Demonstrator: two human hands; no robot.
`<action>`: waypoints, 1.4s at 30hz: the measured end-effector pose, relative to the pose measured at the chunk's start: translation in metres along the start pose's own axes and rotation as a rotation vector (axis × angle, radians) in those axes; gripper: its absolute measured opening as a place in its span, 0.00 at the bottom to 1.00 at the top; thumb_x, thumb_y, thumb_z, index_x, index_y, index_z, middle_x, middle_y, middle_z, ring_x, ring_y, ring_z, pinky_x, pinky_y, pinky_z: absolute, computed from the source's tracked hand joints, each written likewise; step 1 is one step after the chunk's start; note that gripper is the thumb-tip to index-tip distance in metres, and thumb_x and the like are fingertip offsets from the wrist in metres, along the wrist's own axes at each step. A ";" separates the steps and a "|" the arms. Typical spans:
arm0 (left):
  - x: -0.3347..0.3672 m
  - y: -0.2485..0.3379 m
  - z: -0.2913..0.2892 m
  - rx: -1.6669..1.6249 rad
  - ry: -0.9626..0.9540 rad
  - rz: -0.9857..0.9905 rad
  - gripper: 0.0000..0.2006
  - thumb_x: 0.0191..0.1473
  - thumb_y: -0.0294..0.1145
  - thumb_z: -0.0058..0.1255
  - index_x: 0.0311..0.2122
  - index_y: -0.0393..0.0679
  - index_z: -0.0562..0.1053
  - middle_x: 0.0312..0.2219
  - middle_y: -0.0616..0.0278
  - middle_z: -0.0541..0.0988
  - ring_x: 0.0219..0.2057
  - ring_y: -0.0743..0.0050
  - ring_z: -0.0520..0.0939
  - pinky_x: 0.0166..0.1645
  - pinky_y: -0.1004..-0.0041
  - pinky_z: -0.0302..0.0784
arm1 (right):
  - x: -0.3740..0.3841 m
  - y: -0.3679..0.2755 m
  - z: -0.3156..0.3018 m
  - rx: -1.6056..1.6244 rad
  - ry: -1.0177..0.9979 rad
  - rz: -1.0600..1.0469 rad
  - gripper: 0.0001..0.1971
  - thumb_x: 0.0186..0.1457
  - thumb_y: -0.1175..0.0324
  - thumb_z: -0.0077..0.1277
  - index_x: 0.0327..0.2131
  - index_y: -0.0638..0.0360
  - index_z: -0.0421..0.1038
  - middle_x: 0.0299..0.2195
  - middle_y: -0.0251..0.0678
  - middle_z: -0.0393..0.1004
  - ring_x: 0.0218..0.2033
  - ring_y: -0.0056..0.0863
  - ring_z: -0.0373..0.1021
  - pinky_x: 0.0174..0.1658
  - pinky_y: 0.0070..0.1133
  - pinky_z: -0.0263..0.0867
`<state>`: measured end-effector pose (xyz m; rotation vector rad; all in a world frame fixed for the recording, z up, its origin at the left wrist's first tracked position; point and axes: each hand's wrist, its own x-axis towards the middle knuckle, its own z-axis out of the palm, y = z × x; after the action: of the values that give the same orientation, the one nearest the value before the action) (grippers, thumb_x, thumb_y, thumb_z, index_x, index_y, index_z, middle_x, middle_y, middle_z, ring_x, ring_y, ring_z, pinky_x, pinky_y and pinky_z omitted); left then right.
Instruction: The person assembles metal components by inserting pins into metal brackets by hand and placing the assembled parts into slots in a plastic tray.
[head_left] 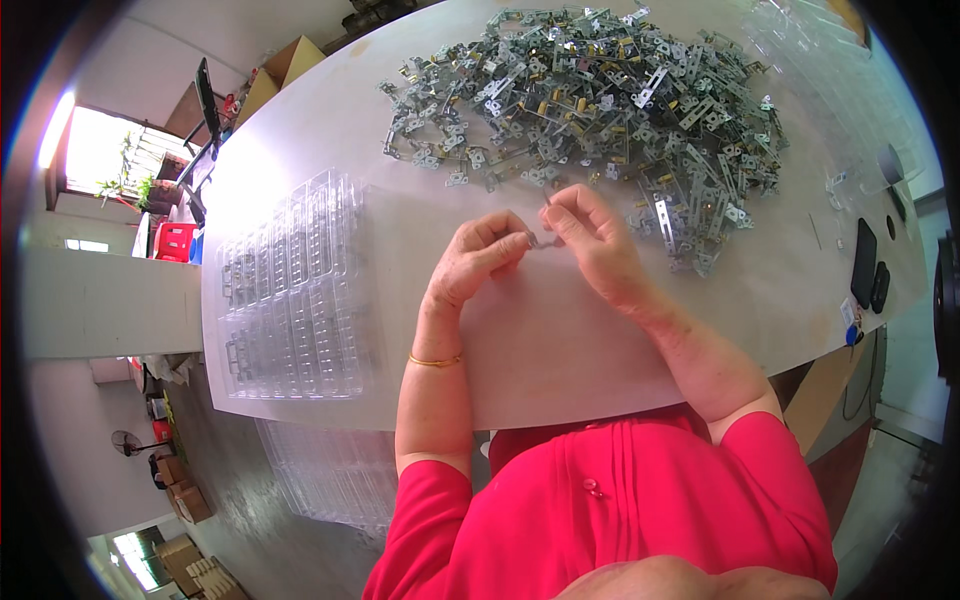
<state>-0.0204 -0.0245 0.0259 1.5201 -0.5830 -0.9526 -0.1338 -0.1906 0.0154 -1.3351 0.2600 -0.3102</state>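
Observation:
My left hand [482, 252] is closed in a pinch above the table, its fingertips on a small metal part [535, 241]. Close to its right, my right hand [595, 240] also pinches, with thumb and forefinger pressed together. A thin bit of metal [546, 199] sticks out at its fingertips; the rest is covered by the fingers. Just beyond both hands spreads a large heap of small metal brackets [600, 100], silver with some brass-coloured pieces. To the left lies a clear plastic tray [290, 290] with rows of compartments; metal parts sit in some at its left side.
More clear trays [330, 470] are stacked below the table's left edge. Clear plastic packaging [820, 90] lies at the far right. A black phone-like object [864, 262] and keys with a blue tag [852, 332] rest near the right edge of the pale table [560, 350].

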 end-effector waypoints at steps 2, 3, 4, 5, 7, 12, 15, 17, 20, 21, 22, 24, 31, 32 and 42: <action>0.001 0.001 -0.003 -0.034 0.035 -0.002 0.12 0.59 0.41 0.56 0.32 0.43 0.76 0.21 0.75 0.70 0.23 0.88 0.66 0.27 0.81 0.59 | 0.002 0.005 -0.002 0.006 -0.042 -0.239 0.02 0.63 0.71 0.52 0.35 0.58 0.71 0.35 0.27 0.74 0.34 0.17 0.68 0.39 0.19 0.67; 0.001 0.000 -0.005 -0.068 0.075 -0.006 0.12 0.59 0.41 0.55 0.32 0.43 0.76 0.21 0.75 0.70 0.23 0.88 0.66 0.26 0.82 0.59 | 0.002 0.003 -0.002 0.007 -0.043 -0.238 0.02 0.63 0.71 0.52 0.35 0.58 0.71 0.35 0.27 0.74 0.34 0.17 0.68 0.39 0.19 0.67; 0.001 -0.001 -0.005 -0.068 0.076 -0.006 0.12 0.59 0.41 0.55 0.32 0.43 0.76 0.21 0.75 0.70 0.23 0.88 0.66 0.26 0.82 0.59 | 0.002 0.000 -0.002 -0.155 -0.076 -0.384 0.02 0.61 0.73 0.54 0.35 0.59 0.71 0.37 0.30 0.75 0.35 0.20 0.69 0.40 0.20 0.68; 0.002 -0.001 -0.006 -0.091 0.075 0.015 0.12 0.60 0.41 0.54 0.33 0.42 0.75 0.21 0.73 0.71 0.21 0.88 0.66 0.25 0.83 0.58 | 0.002 -0.002 -0.001 -0.318 -0.109 -0.529 0.03 0.60 0.75 0.55 0.36 0.60 0.71 0.38 0.32 0.75 0.36 0.23 0.70 0.42 0.21 0.68; 0.003 -0.003 -0.007 -0.114 0.070 0.036 0.13 0.61 0.41 0.53 0.34 0.41 0.74 0.20 0.71 0.72 0.20 0.88 0.66 0.23 0.84 0.57 | 0.002 0.000 -0.001 -0.397 -0.110 -0.599 0.03 0.59 0.76 0.55 0.35 0.60 0.71 0.38 0.34 0.75 0.36 0.24 0.71 0.43 0.22 0.69; 0.002 -0.007 -0.007 -0.196 0.026 0.021 0.19 0.65 0.47 0.45 0.39 0.38 0.76 0.25 0.62 0.79 0.22 0.79 0.74 0.26 0.82 0.65 | -0.001 -0.003 0.000 -0.465 -0.104 -0.663 0.04 0.57 0.78 0.55 0.36 0.62 0.71 0.38 0.36 0.75 0.39 0.25 0.73 0.43 0.24 0.70; 0.008 -0.011 -0.007 -0.464 -0.066 0.073 0.25 0.67 0.49 0.39 0.48 0.33 0.74 0.36 0.50 0.82 0.31 0.65 0.82 0.35 0.74 0.74 | -0.002 -0.001 0.000 -0.230 -0.077 -0.444 0.02 0.60 0.78 0.53 0.36 0.61 0.71 0.36 0.33 0.76 0.39 0.23 0.74 0.44 0.22 0.70; 0.012 -0.018 -0.010 -0.488 -0.050 0.150 0.23 0.67 0.45 0.41 0.52 0.32 0.72 0.42 0.47 0.80 0.38 0.61 0.82 0.41 0.69 0.75 | -0.001 -0.004 0.000 0.046 -0.010 -0.230 0.02 0.64 0.74 0.51 0.38 0.61 0.71 0.35 0.31 0.76 0.38 0.21 0.75 0.45 0.20 0.71; 0.014 -0.022 -0.010 -0.489 -0.036 0.318 0.23 0.66 0.38 0.44 0.58 0.31 0.67 0.52 0.43 0.75 0.50 0.56 0.80 0.51 0.60 0.77 | 0.003 -0.002 -0.001 0.237 0.071 -0.122 0.05 0.66 0.69 0.50 0.39 0.61 0.72 0.35 0.30 0.76 0.38 0.20 0.75 0.46 0.20 0.72; 0.013 -0.023 -0.008 -0.469 -0.040 0.411 0.23 0.65 0.35 0.46 0.60 0.32 0.65 0.55 0.42 0.73 0.54 0.56 0.78 0.55 0.58 0.76 | 0.004 -0.001 -0.002 0.235 0.071 -0.126 0.05 0.66 0.69 0.50 0.39 0.61 0.72 0.35 0.30 0.76 0.38 0.20 0.75 0.46 0.20 0.72; 0.014 -0.024 -0.007 -0.468 -0.042 0.414 0.23 0.65 0.35 0.46 0.60 0.32 0.65 0.55 0.42 0.73 0.54 0.56 0.78 0.55 0.58 0.76 | 0.004 0.001 -0.003 0.278 0.055 -0.110 0.06 0.66 0.69 0.50 0.39 0.61 0.72 0.36 0.31 0.76 0.38 0.21 0.75 0.46 0.20 0.73; 0.014 -0.026 -0.005 -0.536 -0.058 0.458 0.22 0.64 0.31 0.48 0.60 0.34 0.66 0.56 0.43 0.72 0.56 0.57 0.77 0.58 0.57 0.75 | 0.005 0.001 -0.003 0.320 0.036 -0.095 0.07 0.66 0.68 0.50 0.39 0.62 0.72 0.36 0.32 0.76 0.38 0.22 0.75 0.46 0.21 0.73; 0.015 -0.026 -0.010 -0.499 0.058 0.458 0.17 0.67 0.36 0.44 0.55 0.36 0.71 0.53 0.44 0.76 0.54 0.60 0.78 0.58 0.59 0.74 | 0.000 0.016 0.005 -0.005 -0.001 -0.132 0.06 0.66 0.68 0.50 0.38 0.60 0.72 0.33 0.31 0.74 0.34 0.19 0.72 0.42 0.19 0.71; 0.016 -0.026 -0.010 -0.500 0.061 0.440 0.15 0.68 0.37 0.44 0.50 0.37 0.72 0.47 0.47 0.79 0.49 0.61 0.80 0.55 0.62 0.76 | 0.000 0.021 0.005 -0.200 0.035 -0.270 0.06 0.66 0.68 0.51 0.38 0.60 0.72 0.32 0.30 0.73 0.32 0.17 0.71 0.39 0.18 0.70; 0.008 -0.015 0.000 -0.206 0.112 0.137 0.13 0.65 0.40 0.48 0.32 0.43 0.72 0.23 0.67 0.74 0.22 0.80 0.72 0.28 0.80 0.66 | -0.012 -0.008 0.010 -0.150 -0.030 -0.074 0.05 0.64 0.70 0.52 0.36 0.60 0.69 0.23 0.25 0.69 0.23 0.11 0.63 0.27 0.15 0.62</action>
<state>-0.0183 -0.0279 0.0100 1.3230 -0.4871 -0.7914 -0.1416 -0.1791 0.0256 -1.4991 0.2120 -0.3380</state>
